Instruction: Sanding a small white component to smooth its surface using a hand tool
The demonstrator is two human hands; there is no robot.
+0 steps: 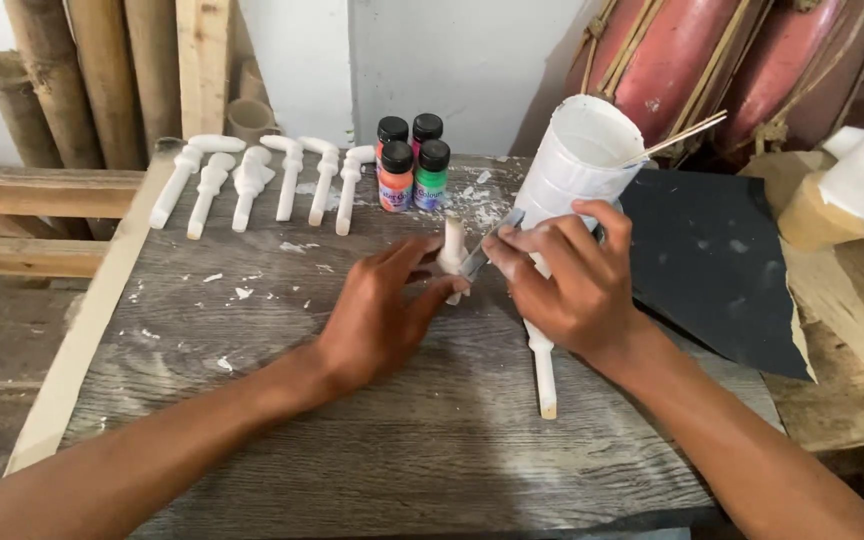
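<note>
The left hand [377, 320] pinches a small white peg [451, 250] upright between thumb and fingertips, just in front of the white cup [577, 160]. The right hand [567, 280], fingers curled together, grips a thin grey blade [482, 255] whose tip meets the peg. A second white peg [542, 370] lies flat on the board [352, 440], partly under the right hand.

Handling, as judged: the peg looks light, stiff and chalky, likely brittle at its narrow neck; hold is best taken low on the shaft, clear of the blade.

Left of the cup stand four small paint bottles [412, 165], black-capped, with orange, green and reddish contents and coloured labels. Further left, six white pegs [262, 180] lie in a row. A thin stick [677, 137] rests in the cup. Right of the cup lies a dark sheet [712, 260].
</note>
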